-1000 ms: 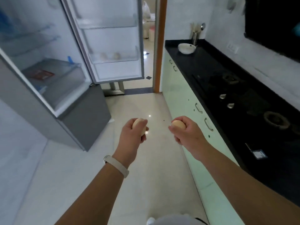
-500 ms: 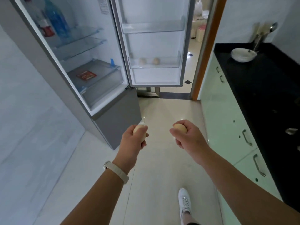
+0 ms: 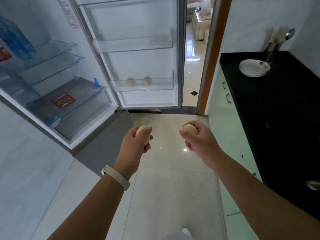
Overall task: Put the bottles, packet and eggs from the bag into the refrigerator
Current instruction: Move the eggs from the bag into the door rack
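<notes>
Your left hand (image 3: 134,144) and right hand (image 3: 199,141) each curl around a smooth tan egg (image 3: 142,134), and the open white refrigerator door (image 3: 138,54) has drawn nearer ahead of both grips; its lowest clear bin (image 3: 155,86), holding two eggs, looks next.

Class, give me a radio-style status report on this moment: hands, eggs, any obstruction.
Left hand shut on egg; right hand likewise. Two eggs in door shelf. Refrigerator door open, path clear.
</notes>
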### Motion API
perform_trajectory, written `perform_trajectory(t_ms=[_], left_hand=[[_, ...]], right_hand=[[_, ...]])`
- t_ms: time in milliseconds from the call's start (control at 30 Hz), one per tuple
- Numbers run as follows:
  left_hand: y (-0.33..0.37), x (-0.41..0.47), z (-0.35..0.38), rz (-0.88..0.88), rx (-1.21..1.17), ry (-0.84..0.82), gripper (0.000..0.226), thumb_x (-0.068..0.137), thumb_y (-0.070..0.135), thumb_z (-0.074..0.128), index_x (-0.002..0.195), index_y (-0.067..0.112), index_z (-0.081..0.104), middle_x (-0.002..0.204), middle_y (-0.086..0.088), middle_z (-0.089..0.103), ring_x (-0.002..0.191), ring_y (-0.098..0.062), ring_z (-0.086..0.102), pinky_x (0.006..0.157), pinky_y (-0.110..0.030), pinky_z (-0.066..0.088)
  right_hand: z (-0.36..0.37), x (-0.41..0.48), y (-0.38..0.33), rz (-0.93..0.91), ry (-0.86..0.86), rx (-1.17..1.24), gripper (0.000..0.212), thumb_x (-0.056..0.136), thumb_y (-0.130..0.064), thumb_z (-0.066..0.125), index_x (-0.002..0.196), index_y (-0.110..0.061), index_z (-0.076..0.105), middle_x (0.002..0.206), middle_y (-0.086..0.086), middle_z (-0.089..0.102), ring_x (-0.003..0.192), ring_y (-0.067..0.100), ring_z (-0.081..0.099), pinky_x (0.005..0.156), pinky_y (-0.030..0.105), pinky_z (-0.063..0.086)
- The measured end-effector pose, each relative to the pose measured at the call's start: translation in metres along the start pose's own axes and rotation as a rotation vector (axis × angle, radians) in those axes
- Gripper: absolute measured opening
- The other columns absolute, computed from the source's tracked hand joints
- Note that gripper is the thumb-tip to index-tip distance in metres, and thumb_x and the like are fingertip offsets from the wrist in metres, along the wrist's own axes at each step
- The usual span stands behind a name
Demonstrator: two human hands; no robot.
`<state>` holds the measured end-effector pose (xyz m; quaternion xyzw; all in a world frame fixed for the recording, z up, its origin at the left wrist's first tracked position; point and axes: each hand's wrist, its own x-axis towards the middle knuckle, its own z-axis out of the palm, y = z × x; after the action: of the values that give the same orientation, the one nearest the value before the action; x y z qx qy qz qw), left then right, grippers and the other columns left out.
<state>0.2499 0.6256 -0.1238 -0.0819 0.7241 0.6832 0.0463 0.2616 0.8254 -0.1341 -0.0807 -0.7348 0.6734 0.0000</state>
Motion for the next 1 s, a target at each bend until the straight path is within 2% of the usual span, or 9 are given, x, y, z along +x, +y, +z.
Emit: perform_trajectory(t_ms=[67,200,433,667,800,1000], left_hand=[[0.005,0.012,0.004,-0.011,-0.019,0.01,0.026,0.087,0.035,0.062,0.097,0.01,0.063,0.08,-0.006,0.063,0.059,-0.015,0.052,0.06,-0.033,0.044],[0.01,0.039,-0.001,-0.009,-0.001,0.049,0.019,0.096,0.027,0.058,0.102,0.01,0.063,0.085,-0.009,0.064,0.059,-0.015,0.052,0.059,-0.03,0.045],[0.008,0.109,-0.026,-0.022,-0.053,0.077,0.016,0.097,0.025,0.057,0.099,0.01,0.063,0.082,-0.008,0.063,0.057,-0.014,0.05,0.054,-0.027,0.043],[0.004,0.205,-0.066,-0.045,-0.104,0.0,0.013,0.097,0.024,0.057,0.095,0.012,0.061,0.081,-0.005,0.064,0.053,-0.013,0.049,0.051,-0.025,0.041],[0.012,0.262,-0.095,-0.059,-0.11,-0.058,0.017,0.097,0.025,0.057,0.098,0.009,0.063,0.083,-0.004,0.067,0.054,-0.012,0.05,0.056,-0.028,0.043],[0.03,0.331,-0.128,-0.021,-0.051,-0.14,0.023,0.095,0.033,0.058,0.104,0.012,0.064,0.083,0.0,0.068,0.055,-0.008,0.054,0.061,-0.029,0.048]], right_hand=[[-0.001,0.019,-0.004,-0.001,-0.007,0.019,0.016,0.085,-0.022,0.07,0.096,-0.016,0.061,0.077,0.006,0.056,0.061,0.016,0.054,0.054,0.025,0.047],[0.007,0.049,-0.009,-0.009,-0.052,-0.003,0.015,0.086,-0.021,0.069,0.097,-0.015,0.06,0.078,0.007,0.056,0.06,0.015,0.054,0.053,0.023,0.046],[0.043,0.121,-0.012,0.017,-0.083,0.012,0.018,0.084,-0.017,0.069,0.097,-0.008,0.061,0.072,0.007,0.054,0.055,0.015,0.05,0.049,0.026,0.043],[0.097,0.194,-0.015,0.052,-0.04,-0.036,0.014,0.084,-0.016,0.067,0.097,-0.013,0.063,0.076,0.015,0.059,0.057,0.018,0.052,0.05,0.031,0.043],[0.133,0.237,-0.029,0.05,0.006,-0.092,0.014,0.084,-0.018,0.067,0.096,-0.014,0.062,0.08,0.018,0.06,0.056,0.017,0.052,0.049,0.028,0.043],[0.172,0.287,-0.042,0.059,0.105,-0.144,0.013,0.083,-0.021,0.07,0.093,-0.019,0.063,0.073,0.005,0.058,0.054,0.015,0.051,0.05,0.027,0.042]])
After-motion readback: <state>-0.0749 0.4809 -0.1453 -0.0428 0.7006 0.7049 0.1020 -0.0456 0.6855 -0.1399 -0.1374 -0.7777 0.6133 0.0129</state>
